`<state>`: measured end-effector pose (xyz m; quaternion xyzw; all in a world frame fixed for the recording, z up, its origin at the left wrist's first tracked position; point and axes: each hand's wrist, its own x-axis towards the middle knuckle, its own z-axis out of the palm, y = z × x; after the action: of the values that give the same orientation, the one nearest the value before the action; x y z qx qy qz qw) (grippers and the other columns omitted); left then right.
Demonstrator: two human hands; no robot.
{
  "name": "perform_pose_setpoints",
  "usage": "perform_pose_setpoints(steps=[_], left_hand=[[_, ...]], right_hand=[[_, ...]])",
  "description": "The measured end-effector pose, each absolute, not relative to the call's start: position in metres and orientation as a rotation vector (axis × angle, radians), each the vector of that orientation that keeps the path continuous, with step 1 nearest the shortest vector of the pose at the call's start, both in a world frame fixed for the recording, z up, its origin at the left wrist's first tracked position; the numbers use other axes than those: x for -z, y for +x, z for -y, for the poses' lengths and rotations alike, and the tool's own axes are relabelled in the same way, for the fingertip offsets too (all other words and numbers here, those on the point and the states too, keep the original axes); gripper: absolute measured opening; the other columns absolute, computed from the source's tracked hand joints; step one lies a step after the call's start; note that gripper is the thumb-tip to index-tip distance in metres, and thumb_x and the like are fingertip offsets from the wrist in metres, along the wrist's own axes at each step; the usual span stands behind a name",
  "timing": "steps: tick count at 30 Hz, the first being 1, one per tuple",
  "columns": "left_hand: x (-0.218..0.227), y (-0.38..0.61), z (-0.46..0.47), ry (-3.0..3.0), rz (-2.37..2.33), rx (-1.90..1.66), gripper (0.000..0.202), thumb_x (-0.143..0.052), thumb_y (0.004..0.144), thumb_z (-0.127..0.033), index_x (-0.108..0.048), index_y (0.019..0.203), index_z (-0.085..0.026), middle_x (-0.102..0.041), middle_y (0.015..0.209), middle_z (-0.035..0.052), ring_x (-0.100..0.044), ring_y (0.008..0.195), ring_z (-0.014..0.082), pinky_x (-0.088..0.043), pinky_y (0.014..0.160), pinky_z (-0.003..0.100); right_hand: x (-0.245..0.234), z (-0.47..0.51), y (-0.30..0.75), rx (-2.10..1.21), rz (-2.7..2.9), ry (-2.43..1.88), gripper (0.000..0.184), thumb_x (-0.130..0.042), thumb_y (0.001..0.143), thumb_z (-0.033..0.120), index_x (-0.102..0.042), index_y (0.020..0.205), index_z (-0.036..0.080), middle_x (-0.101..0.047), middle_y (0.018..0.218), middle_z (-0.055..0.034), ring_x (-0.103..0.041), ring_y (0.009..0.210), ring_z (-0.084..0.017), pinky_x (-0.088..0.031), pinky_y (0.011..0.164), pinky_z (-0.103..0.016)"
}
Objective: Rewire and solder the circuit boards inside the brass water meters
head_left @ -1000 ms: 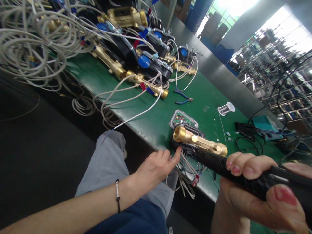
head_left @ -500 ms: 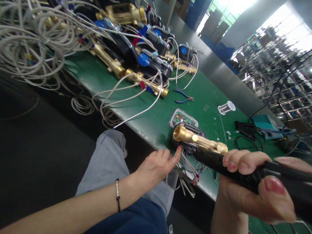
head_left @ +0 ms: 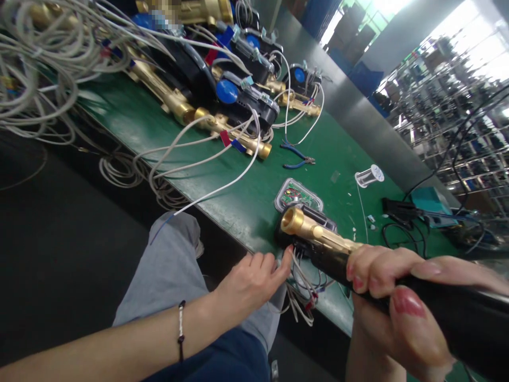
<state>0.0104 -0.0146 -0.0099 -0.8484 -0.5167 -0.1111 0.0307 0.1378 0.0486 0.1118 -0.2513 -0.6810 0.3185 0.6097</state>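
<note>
The brass pipe (head_left: pixel 312 229) gleams gold — round and open-mouthed.

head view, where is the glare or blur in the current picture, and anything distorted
In the head view, the upper-right window burns out to white, the background racks look soft, the green tabletop carries a pale sheen, the right hand looms large near the lens, and a pixelated patch hides part of a brass fitting at upper left.
</note>
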Motion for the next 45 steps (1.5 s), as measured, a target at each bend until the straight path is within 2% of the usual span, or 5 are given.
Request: perform_pose_setpoints(steps=[9, 15, 24, 32, 45], left_hand=[[0.008, -0.011, -0.002, -2.685, 1.642, 0.85, 0.025, -0.043, 0.088, -0.013, -0.05, 0.111, -0.012, -0.055, 0.085, 0.0044, -0.053, 0.075, 0.0173, -0.048, 0.061, 0.028], [-0.057, -0.017, -0.078, -2.5, 1.393, 1.219, 0.042, -0.047, 0.091, -0.026, -0.042, 0.129, -0.008, -0.052, 0.125, 0.013, -0.042, 0.119, 0.0234, -0.037, 0.101, 0.038], [-0.095, 0.005, -0.13, -2.981, 1.051, 0.496, 0.032, -0.063, 0.08, -0.045, -0.067, 0.071, -0.015, -0.066, 0.079, 0.0075, -0.055, 0.086, 0.0206, -0.041, 0.083, 0.032], [-0.057, -0.007, -0.035, -2.433, 1.477, 1.533, 0.004, -0.053, 0.089, -0.019, -0.055, 0.092, -0.016, -0.059, 0.093, 0.0037, -0.054, 0.089, 0.0151, -0.048, 0.082, 0.03], [-0.022, -0.014, -0.051, -2.789, 0.828, 0.52, 0.029, -0.037, 0.089, -0.005, -0.053, 0.114, -0.009, -0.062, 0.103, 0.0096, -0.06, 0.077, 0.0156, -0.053, 0.062, 0.027]], right_hand=[[-0.112, -0.065, 0.143, -0.786, 1.624, -0.55, 0.029, -0.055, 0.071, 0.011, -0.052, 0.099, 0.017, -0.051, 0.059, 0.005, -0.045, 0.043, -0.01, -0.04, 0.041, -0.028], [-0.109, -0.067, 0.148, -0.741, 1.599, -0.555, 0.031, -0.055, 0.071, 0.012, -0.048, 0.1, 0.019, -0.051, 0.06, 0.0061, -0.047, 0.045, -0.011, -0.041, 0.044, -0.028], [-0.114, -0.058, 0.164, -0.7, 1.404, -0.608, 0.029, -0.052, 0.067, 0.014, -0.044, 0.094, 0.02, -0.051, 0.057, 0.0081, -0.044, 0.04, -0.009, -0.039, 0.043, -0.026], [-0.116, -0.042, 0.17, -0.699, 1.321, -0.628, 0.029, -0.052, 0.065, 0.013, -0.046, 0.094, 0.019, -0.05, 0.056, 0.0068, -0.043, 0.041, -0.009, -0.037, 0.044, -0.027], [-0.109, -0.032, 0.179, -0.714, 1.315, -0.591, 0.032, -0.05, 0.069, 0.011, -0.047, 0.1, 0.017, -0.052, 0.06, 0.0055, -0.046, 0.044, -0.009, -0.037, 0.044, -0.027]])
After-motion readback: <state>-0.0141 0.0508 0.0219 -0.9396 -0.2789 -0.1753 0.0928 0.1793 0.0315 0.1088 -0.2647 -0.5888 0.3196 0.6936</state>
